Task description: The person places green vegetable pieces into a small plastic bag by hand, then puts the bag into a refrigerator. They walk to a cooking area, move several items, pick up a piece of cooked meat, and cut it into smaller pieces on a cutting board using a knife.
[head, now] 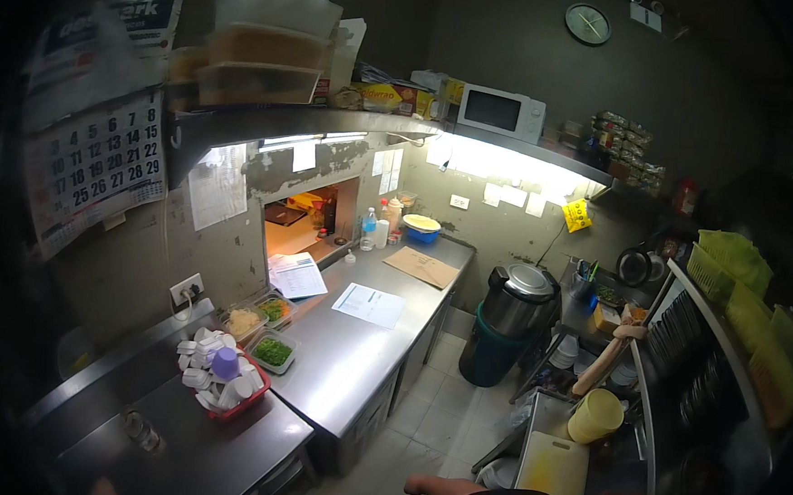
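Observation:
My right hand shows at the bottom edge beyond a black sleeve, over the floor between the counter and the right-hand shelving. Its fingers are not clear, and nothing shows in its grasp. Only a blurred bit of my left hand appears at the lower left, low over the near steel table. Closest to it stands a small glass jar. Behind that, a red basket holds many white plastic cups and a purple cup. Clear tubs of chopped greens, shredded vegetables and a pale food sit alongside.
Papers and a brown envelope lie on the steel counter. Bottles stand by the serving window. A large rice cooker rests on a dark bin. A cutting board and yellow container are at right.

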The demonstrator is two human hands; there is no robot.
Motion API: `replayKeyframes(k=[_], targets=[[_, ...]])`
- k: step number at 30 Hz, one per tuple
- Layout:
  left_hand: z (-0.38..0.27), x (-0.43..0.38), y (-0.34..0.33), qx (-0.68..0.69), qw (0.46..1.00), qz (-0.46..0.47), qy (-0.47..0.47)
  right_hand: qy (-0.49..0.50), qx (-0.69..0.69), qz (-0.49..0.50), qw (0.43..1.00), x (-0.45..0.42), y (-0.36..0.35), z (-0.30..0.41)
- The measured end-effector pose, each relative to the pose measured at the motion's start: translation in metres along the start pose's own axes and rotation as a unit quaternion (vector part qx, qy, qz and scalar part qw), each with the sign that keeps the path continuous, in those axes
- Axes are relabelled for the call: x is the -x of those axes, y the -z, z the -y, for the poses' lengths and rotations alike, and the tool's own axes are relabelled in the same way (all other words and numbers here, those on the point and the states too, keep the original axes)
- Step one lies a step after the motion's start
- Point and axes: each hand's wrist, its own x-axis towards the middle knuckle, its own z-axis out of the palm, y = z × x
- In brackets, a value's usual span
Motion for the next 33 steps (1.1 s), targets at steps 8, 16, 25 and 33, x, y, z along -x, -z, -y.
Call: replayKeyframes(k=[8, 16, 25, 33], targets=[[0.03, 0.052, 0.003, 0.008, 1.0, -0.013, -0.026, 0.098, 0.164, -0.036, 0.981, -0.021, -0.017, 0.092], [0.1, 0.151, 0.006, 0.023, 0.998, -0.042, -0.049, 0.146, 0.208, -0.042, 0.966, -0.003, -0.116, 0.192], [0.228, 0.292, -0.006, 0.049, 0.995, -0.085, 0.03, 0.208, 0.278, 0.057, 0.936, 0.033, -0.152, 0.357], [0.331, 0.393, -0.048, 0.064, 0.975, -0.092, 0.193, 0.28, 0.36, 0.023, 0.89, 0.03, -0.156, 0.465]])
